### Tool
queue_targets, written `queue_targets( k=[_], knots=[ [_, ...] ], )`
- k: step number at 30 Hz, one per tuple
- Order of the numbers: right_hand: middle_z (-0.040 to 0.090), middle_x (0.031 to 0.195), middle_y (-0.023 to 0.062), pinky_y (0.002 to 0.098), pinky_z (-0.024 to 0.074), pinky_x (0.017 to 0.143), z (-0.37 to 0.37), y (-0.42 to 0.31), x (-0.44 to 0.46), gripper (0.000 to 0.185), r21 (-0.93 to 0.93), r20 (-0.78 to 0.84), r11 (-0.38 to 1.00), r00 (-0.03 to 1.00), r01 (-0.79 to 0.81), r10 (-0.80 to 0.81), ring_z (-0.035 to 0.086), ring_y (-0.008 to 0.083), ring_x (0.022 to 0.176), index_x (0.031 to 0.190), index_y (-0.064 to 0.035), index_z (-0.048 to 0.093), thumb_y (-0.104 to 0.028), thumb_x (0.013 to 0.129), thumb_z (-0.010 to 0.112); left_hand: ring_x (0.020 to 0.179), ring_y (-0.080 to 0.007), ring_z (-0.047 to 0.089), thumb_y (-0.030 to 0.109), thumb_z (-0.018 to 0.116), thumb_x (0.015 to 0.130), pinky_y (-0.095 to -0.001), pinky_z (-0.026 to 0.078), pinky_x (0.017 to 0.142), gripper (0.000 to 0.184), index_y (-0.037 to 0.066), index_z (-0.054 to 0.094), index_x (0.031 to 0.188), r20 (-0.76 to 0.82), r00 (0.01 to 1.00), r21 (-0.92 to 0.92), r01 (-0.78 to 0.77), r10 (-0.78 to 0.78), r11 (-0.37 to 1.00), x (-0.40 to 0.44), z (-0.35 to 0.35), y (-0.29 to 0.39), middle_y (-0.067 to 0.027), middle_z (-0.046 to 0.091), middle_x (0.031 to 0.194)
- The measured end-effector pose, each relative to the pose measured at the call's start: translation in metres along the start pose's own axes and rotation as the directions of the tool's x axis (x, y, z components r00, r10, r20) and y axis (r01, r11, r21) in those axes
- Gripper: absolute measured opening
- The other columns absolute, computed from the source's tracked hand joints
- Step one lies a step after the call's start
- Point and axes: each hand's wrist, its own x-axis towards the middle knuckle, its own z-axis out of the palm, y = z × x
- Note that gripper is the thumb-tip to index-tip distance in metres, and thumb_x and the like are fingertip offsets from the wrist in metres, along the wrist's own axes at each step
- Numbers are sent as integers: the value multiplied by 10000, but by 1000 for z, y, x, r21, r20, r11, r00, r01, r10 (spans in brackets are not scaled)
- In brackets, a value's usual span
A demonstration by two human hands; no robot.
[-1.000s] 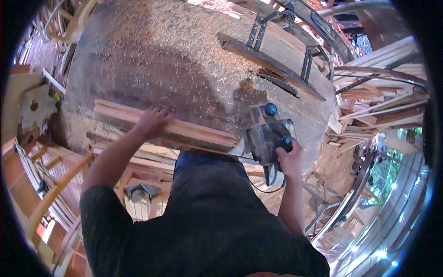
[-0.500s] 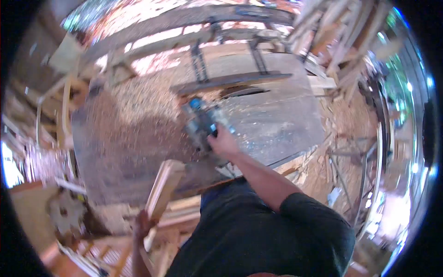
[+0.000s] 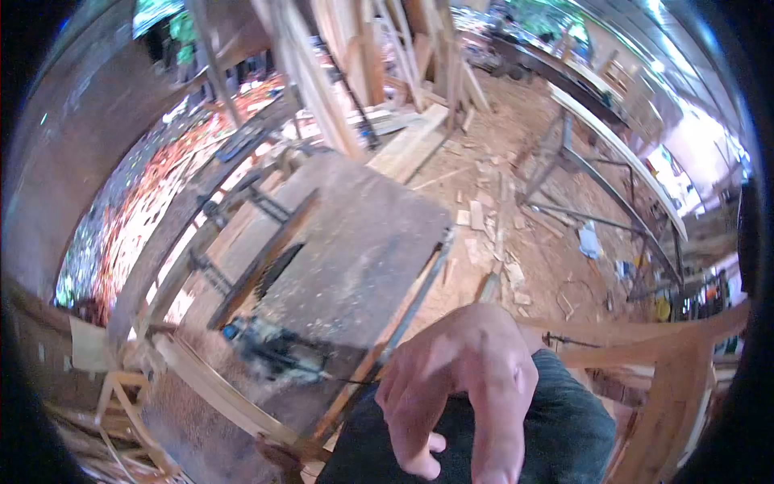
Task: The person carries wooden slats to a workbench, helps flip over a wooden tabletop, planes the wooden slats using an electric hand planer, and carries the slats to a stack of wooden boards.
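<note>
My right hand (image 3: 463,383) is raised close to the camera, in front of my dark clothing. Its fingers point down, apart, and hold nothing visible. At the bottom, my left hand (image 3: 278,456), dark and partly blurred, grips the near end of a long wooden piece (image 3: 214,387). That piece slants up and left over the saw table (image 3: 367,218). A handheld power tool with a blue front knob (image 3: 278,348), possibly an electric planer, lies on the tabletop beside the wood. Neither hand touches it.
A toothed circular saw blade (image 3: 278,270) rises through the tabletop beside a fence bar (image 3: 262,258). Long boards (image 3: 363,56) lean at the back. Offcuts (image 3: 477,216) litter the floor at right, near a metal-legged stand (image 3: 601,173). A wooden frame (image 3: 677,387) stands at lower right.
My view has turned right. My right hand has let go of the power tool and come up towards the camera. The wooden piece in my left hand now reaches over the tabletop.
</note>
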Motion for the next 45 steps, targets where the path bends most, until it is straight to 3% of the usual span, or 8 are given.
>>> queue_targets(
  k=[2, 6, 14, 21, 25, 31, 39, 45],
  knots=[
    [667, 985, 188, 366, 526, 562, 6, -48, -17, 345, -60, -54, 995, 995, 75, -78, 654, 239, 693, 1368, -193, 643, -205, 1026, 603, 1074, -245, 598, 538, 492, 1035, -421, 488, 957, 552, 4, 601, 1120, 191, 941, -104, -263, 279, 959, 58, 17, -19, -154, 616, 1136],
    [597, 898, 171, 367, 475, 544, -5, -143, -69, 152, -187, -123, 979, 986, 87, -111, 601, 278, 646, 1125, -131, 616, -214, 1011, 559, 978, -221, 610, 556, 538, 1010, -390, 491, 871, 555, 17, 620, 1110, 708, 706, -377, 382, -3, 844, 17, 87, 158, -114, 627, 1008],
    [479, 764, 99, 414, 414, 612, -12, -349, -184, 268, -388, -285, 874, 940, -291, 186, 535, 334, 646, 824, -39, 489, -270, 957, 474, 895, -200, 602, 484, 590, 974, -361, 484, 805, 505, 44, 623, 1219, 956, 290, -91, 410, -35, 908, -128, 270, 317, -76, 619, 959],
    [621, 849, 134, 356, 469, 502, 9, -417, -199, 132, -744, -228, 668, 952, -34, -205, 593, 241, 610, 1050, -132, 711, -189, 1036, 593, 1014, -187, 608, 394, 598, 972, -342, 482, 933, 431, 61, 631, 1244, 990, 113, 38, 353, -83, 935, -236, 394, 400, -69, 639, 1100],
    [600, 825, 155, 409, 466, 663, 1, -449, -215, 341, -557, -568, 650, 808, -517, 157, 586, 342, 691, 939, 16, 581, -315, 963, 501, 1082, -179, 603, 353, 626, 962, -336, 454, 1004, 359, 69, 648, 1183, 989, -143, 89, 479, -22, 873, -210, 501, 332, -44, 644, 1156],
    [687, 923, 128, 354, 492, 540, -46, -473, -211, 155, -736, -629, -177, 757, -653, -178, 635, 234, 645, 1085, -201, 685, -110, 991, 601, 1060, -172, 605, 346, 640, 955, -340, 454, 979, 348, 70, 655, 1168, 992, -124, 42, 434, 13, 900, -235, 568, 340, -25, 653, 1121],
    [719, 993, 125, 329, 483, 528, -207, -460, -243, 287, -976, -185, -30, 891, -217, -415, 636, 258, 605, 1155, -243, 661, -43, 952, 632, 1032, -165, 620, 375, 623, 966, -334, 485, 915, 400, 90, 639, 1247, 949, -313, 152, 342, -40, 927, -296, 678, 462, -18, 659, 1115],
    [596, 832, 18, 323, 449, 547, -286, -499, -245, 242, -714, -576, -355, 794, -604, -193, 549, 235, 605, 1147, -76, 671, -161, 921, 671, 1028, -167, 644, 268, 703, 928, -341, 508, 913, 476, 50, 589, 1335, 867, -493, 266, 331, -74, 906, -296, 781, 467, -37, 674, 1124]
  ],
)
